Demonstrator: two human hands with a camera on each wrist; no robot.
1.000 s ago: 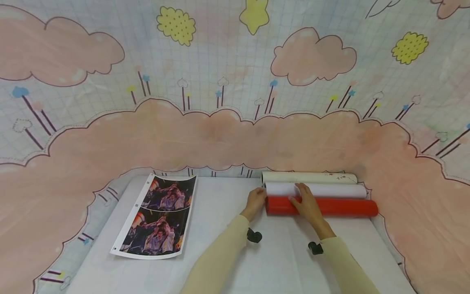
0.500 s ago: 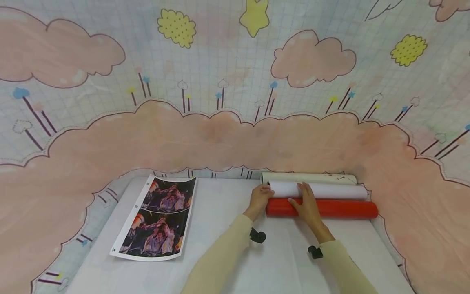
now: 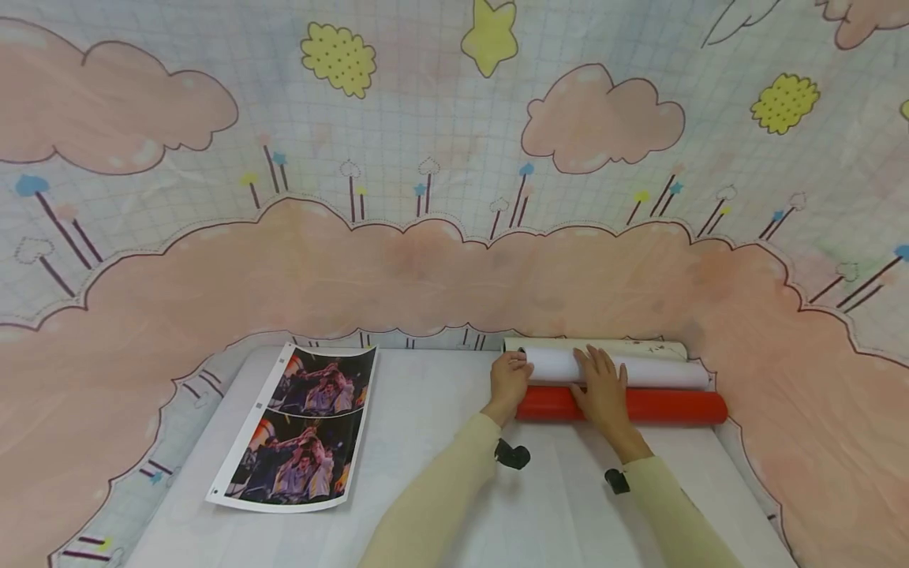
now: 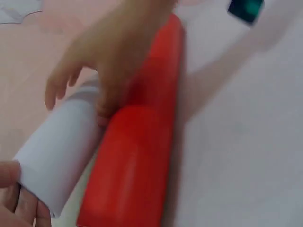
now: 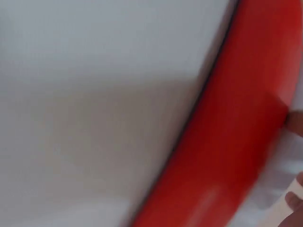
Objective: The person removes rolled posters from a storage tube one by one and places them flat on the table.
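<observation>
A white paper roll (image 3: 660, 372) lies between a red roll (image 3: 678, 406) and a cream roll (image 3: 632, 347) at the back right of the table. My left hand (image 3: 508, 383) pinches the white roll's left end; in the left wrist view the thumb (image 4: 8, 172) is on top and the fingers are at its open end. My right hand (image 3: 604, 390) reaches over the white roll's middle with its fingers spread. Its thumb lies along the seam between the white and red rolls, and its fingertips extend across to the far side.
A printed sheet (image 3: 301, 426) with two similar photos lies on the left of the white table (image 3: 419, 442), its edges slightly curled. Behind the table hangs a patterned cloth (image 3: 426, 276) with clouds and stars. Small black devices are strapped at both wrists.
My left hand has moved slightly right and now pinches the white roll's end. My right hand has shifted a little right along the roll, its fingers spread wider. The red roll stays in place.
</observation>
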